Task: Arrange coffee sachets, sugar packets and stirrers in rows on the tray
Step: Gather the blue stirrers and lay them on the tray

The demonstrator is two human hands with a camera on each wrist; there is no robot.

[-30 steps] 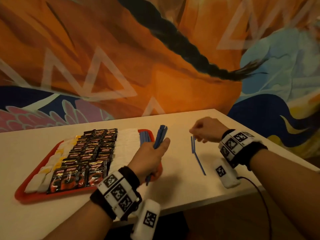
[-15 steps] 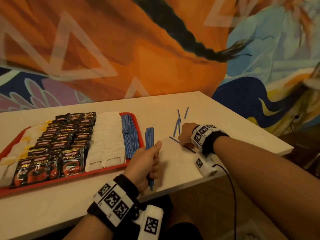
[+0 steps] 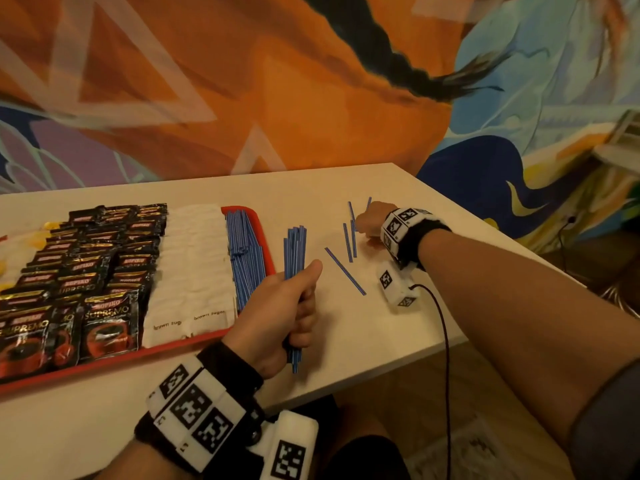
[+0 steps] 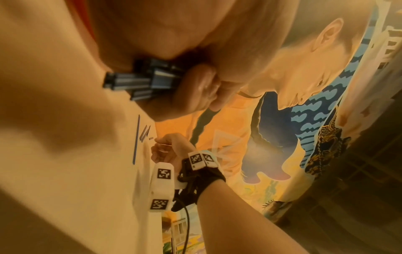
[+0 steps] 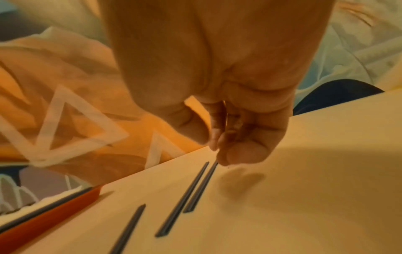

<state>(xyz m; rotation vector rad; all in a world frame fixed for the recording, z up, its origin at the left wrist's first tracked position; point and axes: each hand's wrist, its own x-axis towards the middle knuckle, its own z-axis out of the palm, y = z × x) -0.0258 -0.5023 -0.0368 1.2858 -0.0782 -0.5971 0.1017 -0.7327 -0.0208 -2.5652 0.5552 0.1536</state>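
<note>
A red tray [image 3: 104, 362] holds rows of black coffee sachets [image 3: 86, 271], white sugar packets [image 3: 194, 265] and a row of blue stirrers [image 3: 246, 258] along its right side. Just right of the tray, my left hand [image 3: 299, 306] grips an upright bundle of blue stirrers [image 3: 295, 251]; the left wrist view shows the bundle's ends [image 4: 143, 80] in my fist. Several loose stirrers [image 3: 344, 270] lie on the table. My right hand [image 3: 370, 221] is down among them, its curled fingertips [image 5: 239, 154] pinching the far end of one stirrer [image 5: 200, 189].
The white table's [image 3: 381, 341] right edge runs close behind my right wrist, and its front edge is near my left forearm. A black cable [image 3: 445, 341] trails from the right wrist band over the edge. A painted wall stands behind the table.
My right hand has dropped from a raised fist onto the loose stirrers farther out. The left hand's bundle has shifted from over the tray's edge to just right of it.
</note>
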